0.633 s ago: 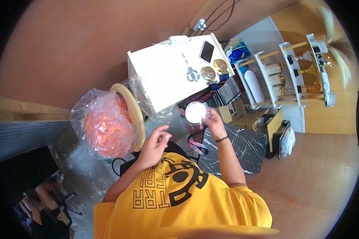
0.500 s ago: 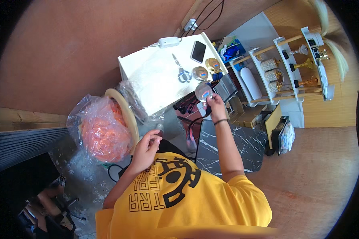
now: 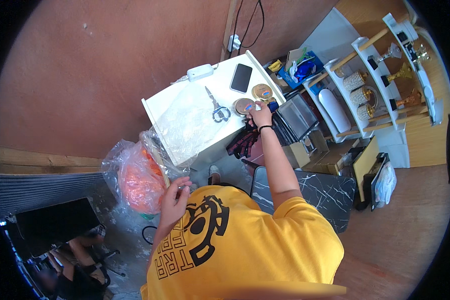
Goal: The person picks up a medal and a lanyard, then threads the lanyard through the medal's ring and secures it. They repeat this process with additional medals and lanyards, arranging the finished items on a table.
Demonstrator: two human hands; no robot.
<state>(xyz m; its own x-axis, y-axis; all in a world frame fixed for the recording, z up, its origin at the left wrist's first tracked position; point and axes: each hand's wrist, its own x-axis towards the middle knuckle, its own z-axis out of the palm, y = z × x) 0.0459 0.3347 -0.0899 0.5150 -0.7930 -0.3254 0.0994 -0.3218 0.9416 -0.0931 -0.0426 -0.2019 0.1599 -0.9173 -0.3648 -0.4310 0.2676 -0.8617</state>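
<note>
Near the bagged orange bundle (image 3: pixel 141 181), the left hand (image 3: pixel 173 201) is empty, fingers loosely apart. On the tabletop (image 3: pixel 160 105) lies a gold medal (image 3: pixel 242 106), touched by the right hand (image 3: pixel 261 115), whose grip I cannot tell; placing medals seems in hand, next needing fingers eased clear

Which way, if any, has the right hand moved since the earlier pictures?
Yes: the right hand has moved forward, closer to the phone lying on the white cabinet.

On the cabinet top (image 3: pixel 223 75), scissors (image 3: pixel 216 106) lie left of the phone (image 3: pixel 241 78) and medals (image 3: pixel 243 106), right of the plastic (image 3: pixel 182 122).
</note>
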